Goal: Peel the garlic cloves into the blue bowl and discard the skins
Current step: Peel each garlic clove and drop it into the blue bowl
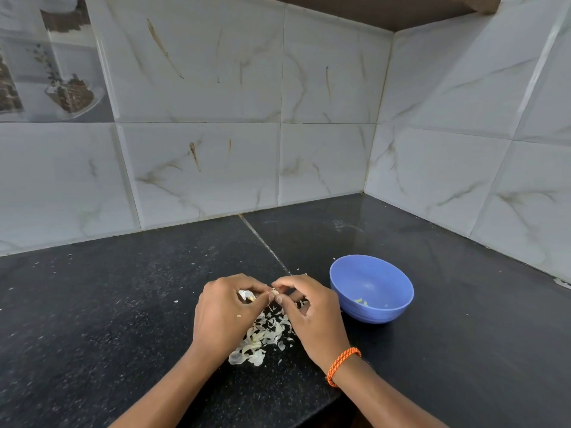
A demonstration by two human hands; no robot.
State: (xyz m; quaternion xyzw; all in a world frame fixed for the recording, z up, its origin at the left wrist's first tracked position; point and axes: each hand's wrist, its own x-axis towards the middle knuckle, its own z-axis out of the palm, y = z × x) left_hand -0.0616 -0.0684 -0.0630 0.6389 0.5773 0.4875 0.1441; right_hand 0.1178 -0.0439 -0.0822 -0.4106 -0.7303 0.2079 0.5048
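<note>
A small garlic clove (274, 292) is pinched between the fingertips of my left hand (227, 313) and my right hand (312, 313), just above the black counter. Under and between the hands lies a heap of pale garlic skins (262, 338). A bit of white skin (246, 294) shows inside the curl of my left hand. The blue bowl (372, 288) stands upright right of my right hand, with a few small pale pieces (361, 301) on its bottom. An orange cord bracelet (341, 364) is on my right wrist.
The black speckled counter (108, 304) sits in a corner of white marble-look wall tiles (200, 165). A seam in the counter (262, 242) runs from the wall toward my hands. The counter's front edge (333, 400) drops off below my right forearm.
</note>
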